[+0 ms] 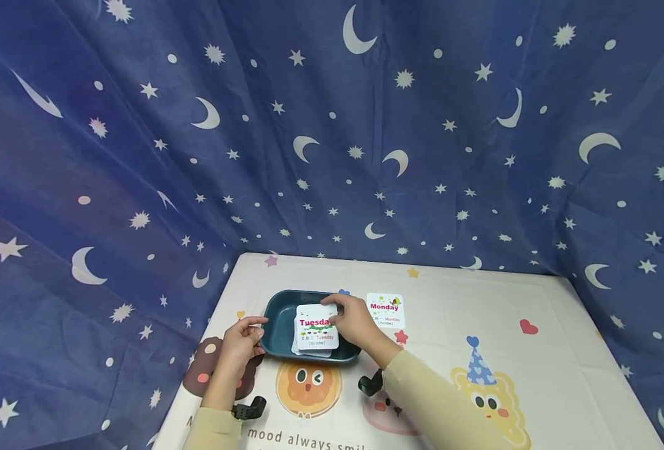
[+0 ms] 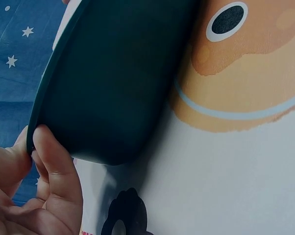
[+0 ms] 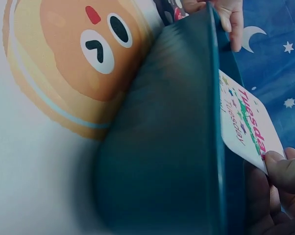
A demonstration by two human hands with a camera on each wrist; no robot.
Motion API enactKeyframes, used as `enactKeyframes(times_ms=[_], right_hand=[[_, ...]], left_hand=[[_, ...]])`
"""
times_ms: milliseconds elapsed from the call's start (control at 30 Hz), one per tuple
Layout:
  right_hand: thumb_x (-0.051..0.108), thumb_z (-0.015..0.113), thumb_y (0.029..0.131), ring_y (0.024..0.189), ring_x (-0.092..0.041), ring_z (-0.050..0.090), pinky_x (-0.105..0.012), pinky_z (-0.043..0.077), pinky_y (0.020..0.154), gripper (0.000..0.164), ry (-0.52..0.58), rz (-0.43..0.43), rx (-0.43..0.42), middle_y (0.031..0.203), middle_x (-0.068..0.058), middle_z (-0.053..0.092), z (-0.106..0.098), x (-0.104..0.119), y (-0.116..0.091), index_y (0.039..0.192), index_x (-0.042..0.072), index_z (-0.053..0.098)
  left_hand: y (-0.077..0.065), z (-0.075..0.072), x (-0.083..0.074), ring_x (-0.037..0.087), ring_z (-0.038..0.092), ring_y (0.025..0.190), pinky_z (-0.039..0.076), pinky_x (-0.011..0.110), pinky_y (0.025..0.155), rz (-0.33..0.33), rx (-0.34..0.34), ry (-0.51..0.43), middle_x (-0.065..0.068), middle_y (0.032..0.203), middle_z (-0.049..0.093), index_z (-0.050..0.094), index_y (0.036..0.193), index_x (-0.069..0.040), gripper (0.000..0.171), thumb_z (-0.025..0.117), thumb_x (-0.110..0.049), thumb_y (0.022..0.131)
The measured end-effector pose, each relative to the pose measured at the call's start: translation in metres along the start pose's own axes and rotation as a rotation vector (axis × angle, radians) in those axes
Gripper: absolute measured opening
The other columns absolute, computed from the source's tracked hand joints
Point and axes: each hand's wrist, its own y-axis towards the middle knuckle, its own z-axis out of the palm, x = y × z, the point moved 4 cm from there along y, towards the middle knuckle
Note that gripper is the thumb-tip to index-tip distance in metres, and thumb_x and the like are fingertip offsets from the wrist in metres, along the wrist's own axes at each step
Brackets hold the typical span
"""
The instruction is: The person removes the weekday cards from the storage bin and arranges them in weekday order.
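My right hand (image 1: 356, 319) pinches the right edge of a white Tuesday card (image 1: 317, 337), thumb on its printed face in the right wrist view. The card (image 3: 245, 120) stands tilted within the rim of a dark teal tray (image 1: 280, 340). Under it in the head view, the lower edges of other white cards (image 1: 312, 354) peek out inside the tray; their faces are hidden. At the tray's left end, my left hand (image 1: 241, 342) grips the rim, with thumb and fingers on either side of it in the left wrist view.
A Monday card (image 1: 385, 310) lies face up on the table right of the tray, close behind my right hand. The light tablecloth (image 1: 467, 312) carries cartoon prints. A blue star-and-moon curtain (image 1: 332, 156) hangs along the back and sides.
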Motion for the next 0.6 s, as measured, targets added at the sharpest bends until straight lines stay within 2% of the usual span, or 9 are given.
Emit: enactKeyframes(times_ms=[300,500,600], right_hand=[[-0.005,0.079,0.09,0.078,-0.017,0.057,-0.026,0.049,0.065,0.046,0.019,0.032,-0.017,0.114,-0.003,0.072,-0.017,-0.003,-0.004,0.127,0.023,0.079],[-0.006,0.079,0.089,0.076,-0.016,0.055,-0.027,0.048,0.065,0.045,0.025,0.018,-0.041,0.094,-0.004,0.064,-0.027,-0.007,-0.007,0.123,0.023,0.08],[-0.006,0.079,0.087,0.074,-0.016,0.054,-0.027,0.047,0.064,0.045,0.046,0.023,-0.049,0.091,-0.003,0.061,-0.032,-0.009,-0.008,0.122,0.022,0.08]], left_hand=[[-0.001,0.0,-0.001,0.017,0.056,0.069,0.059,0.028,0.061,-0.002,0.005,-0.002,0.004,0.087,0.056,0.07,0.134,-0.001,0.03,0.063,0.0,0.105],[-0.002,-0.001,-0.001,0.016,0.056,0.068,0.059,0.027,0.062,-0.01,0.002,-0.006,0.004,0.087,0.056,0.07,0.134,-0.002,0.03,0.063,0.0,0.105],[-0.001,0.0,-0.001,0.016,0.055,0.068,0.059,0.027,0.061,-0.008,0.003,-0.009,0.004,0.087,0.057,0.07,0.134,-0.002,0.031,0.063,0.001,0.105]])
